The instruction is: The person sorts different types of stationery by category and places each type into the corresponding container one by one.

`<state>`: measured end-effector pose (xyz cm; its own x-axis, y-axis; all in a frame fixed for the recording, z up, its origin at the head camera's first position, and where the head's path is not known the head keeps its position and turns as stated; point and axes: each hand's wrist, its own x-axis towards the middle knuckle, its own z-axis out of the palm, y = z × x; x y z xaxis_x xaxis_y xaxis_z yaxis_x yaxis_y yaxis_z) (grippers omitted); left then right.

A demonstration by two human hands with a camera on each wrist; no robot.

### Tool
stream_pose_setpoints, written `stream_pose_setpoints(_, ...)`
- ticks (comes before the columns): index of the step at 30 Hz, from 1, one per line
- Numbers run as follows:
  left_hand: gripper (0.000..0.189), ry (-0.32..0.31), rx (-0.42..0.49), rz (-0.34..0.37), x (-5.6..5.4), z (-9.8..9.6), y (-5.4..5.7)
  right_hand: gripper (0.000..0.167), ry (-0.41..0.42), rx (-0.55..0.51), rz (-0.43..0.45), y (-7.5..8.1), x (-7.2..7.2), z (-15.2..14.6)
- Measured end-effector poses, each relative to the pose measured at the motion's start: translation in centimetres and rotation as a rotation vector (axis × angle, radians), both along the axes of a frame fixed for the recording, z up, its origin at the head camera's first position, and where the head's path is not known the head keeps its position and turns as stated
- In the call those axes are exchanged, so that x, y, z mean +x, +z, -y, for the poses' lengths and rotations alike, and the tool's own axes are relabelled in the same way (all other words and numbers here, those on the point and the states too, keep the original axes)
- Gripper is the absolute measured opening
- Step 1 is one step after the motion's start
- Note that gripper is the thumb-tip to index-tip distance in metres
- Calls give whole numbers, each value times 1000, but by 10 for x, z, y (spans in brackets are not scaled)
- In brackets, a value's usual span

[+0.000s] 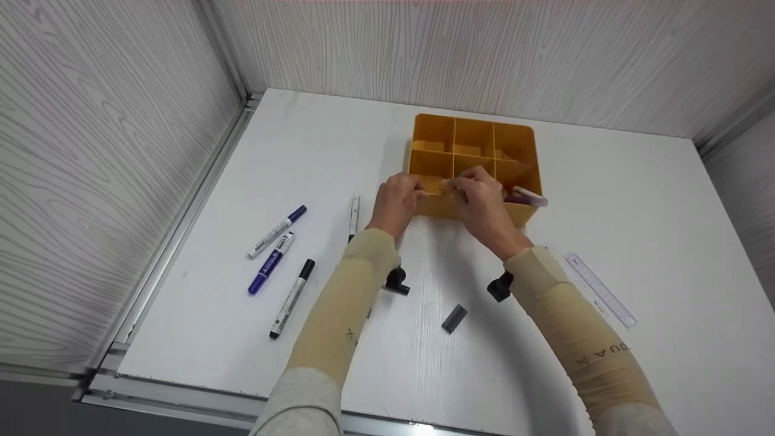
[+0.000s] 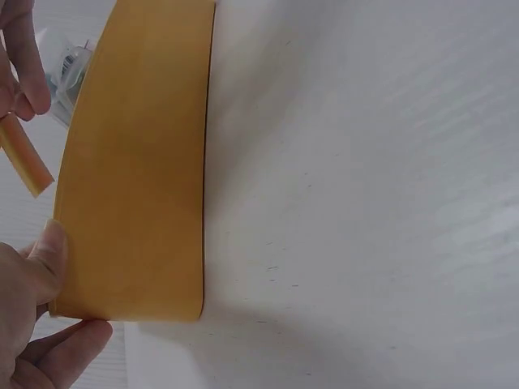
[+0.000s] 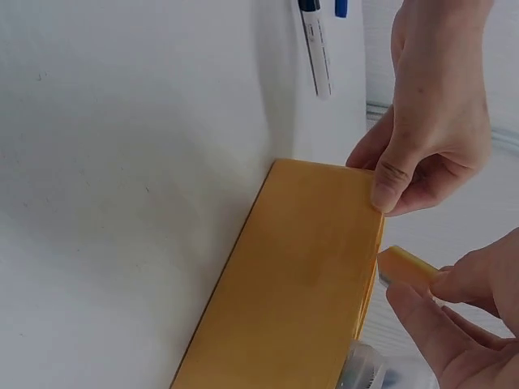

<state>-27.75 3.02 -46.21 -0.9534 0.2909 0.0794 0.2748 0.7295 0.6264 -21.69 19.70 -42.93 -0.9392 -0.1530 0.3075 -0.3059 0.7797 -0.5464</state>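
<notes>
A yellow-orange divided box (image 1: 436,209) with several compartments stands toward the back of the table. My left hand (image 1: 396,203) grips its front left corner, the thumb (image 2: 50,247) against the front wall and fingers around the side. Over the front left compartment, my right hand (image 1: 484,203) pinches a small orange block (image 3: 405,269) between thumb and fingers, close to the box's rim. The block's exact kind I cannot tell. Beside the right hand, a pale, pen-like thing (image 1: 530,195) sticks out of the front right compartment. A clear plastic item (image 3: 362,369) shows past the rim.
Left of the arms lie a white marker with a purple cap (image 1: 269,239), a purple marker (image 1: 271,263) and a black-capped marker (image 1: 292,300). Another marker (image 1: 354,217) lies near the left wrist. A dark grey block (image 1: 454,318) sits between the forearms; a clear ruler (image 1: 601,289) lies at right.
</notes>
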Motion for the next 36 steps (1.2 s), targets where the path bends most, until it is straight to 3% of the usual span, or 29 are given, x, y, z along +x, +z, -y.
stream_pose_setpoints(14, 17, -3, -18, -29, 0, 0, -1, 30, 45, 82, 106, -10, -8, 12)
stream_pose_setpoints(22, 17, -10, -70, -69, -1, 1, -2, 29, 69, 217, -8, -19, -16, 21)
stream_pose_setpoints(29, 17, -12, -60, -82, 1, 2, -2, 21, 69, 370, -84, -27, -21, 31)
stream_pose_setpoints(36, 17, -8, -50, -62, 1, 0, 0, 23, 4, 457, -12, -30, -23, 32)
